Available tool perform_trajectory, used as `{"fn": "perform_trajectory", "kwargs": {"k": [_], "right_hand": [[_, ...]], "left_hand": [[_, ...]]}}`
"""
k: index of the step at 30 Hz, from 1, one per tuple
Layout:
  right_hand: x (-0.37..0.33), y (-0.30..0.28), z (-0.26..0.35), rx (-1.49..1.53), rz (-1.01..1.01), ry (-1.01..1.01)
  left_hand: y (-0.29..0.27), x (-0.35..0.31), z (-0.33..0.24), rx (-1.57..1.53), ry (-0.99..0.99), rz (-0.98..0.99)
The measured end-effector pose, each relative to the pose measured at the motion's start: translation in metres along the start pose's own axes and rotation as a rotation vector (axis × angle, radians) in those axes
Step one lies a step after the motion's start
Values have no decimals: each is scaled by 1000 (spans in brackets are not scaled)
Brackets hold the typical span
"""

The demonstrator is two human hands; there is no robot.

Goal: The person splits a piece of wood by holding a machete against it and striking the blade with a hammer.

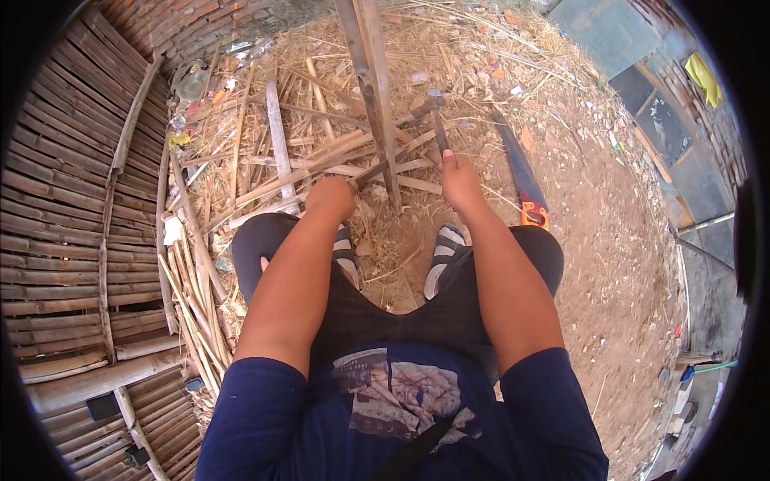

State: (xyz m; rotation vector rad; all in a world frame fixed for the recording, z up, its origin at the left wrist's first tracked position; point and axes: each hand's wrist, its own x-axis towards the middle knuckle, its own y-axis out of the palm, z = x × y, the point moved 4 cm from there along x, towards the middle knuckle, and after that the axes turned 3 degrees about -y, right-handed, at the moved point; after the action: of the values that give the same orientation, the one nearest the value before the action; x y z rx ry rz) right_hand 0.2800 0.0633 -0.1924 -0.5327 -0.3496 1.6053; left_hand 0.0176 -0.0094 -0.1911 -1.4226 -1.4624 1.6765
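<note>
The left hand is curled into a fist around the near end of a dark blade, which reaches forward and right to meet an upright wooden pole just above its lower end; how deep it sits in the wood, I cannot tell. The right hand is wrapped round a hammer, its head near the pole's right side. The pole stands ahead of the sandals, between the hands.

Scattered strips crowd the ground ahead and to the left, as far as the bamboo wall, leaving little free room there. A brick wall bounds the far left. A saw lies just beside the right knee, blade pointing away. Beyond it, bare earth opens out to the panels along the right edge.
</note>
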Motion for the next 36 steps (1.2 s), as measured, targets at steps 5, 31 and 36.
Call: {"fn": "perform_trajectory", "kwargs": {"k": [5, 31, 36], "right_hand": [[1, 12, -8, -142, 29, -53], [15, 18, -21, -195, -57, -54], [17, 39, -40, -237, 120, -32]], "left_hand": [[7, 1, -5, 2, -14, 10], [60, 34, -7, 129, 41, 198], [68, 45, -11, 139, 34, 191]]}}
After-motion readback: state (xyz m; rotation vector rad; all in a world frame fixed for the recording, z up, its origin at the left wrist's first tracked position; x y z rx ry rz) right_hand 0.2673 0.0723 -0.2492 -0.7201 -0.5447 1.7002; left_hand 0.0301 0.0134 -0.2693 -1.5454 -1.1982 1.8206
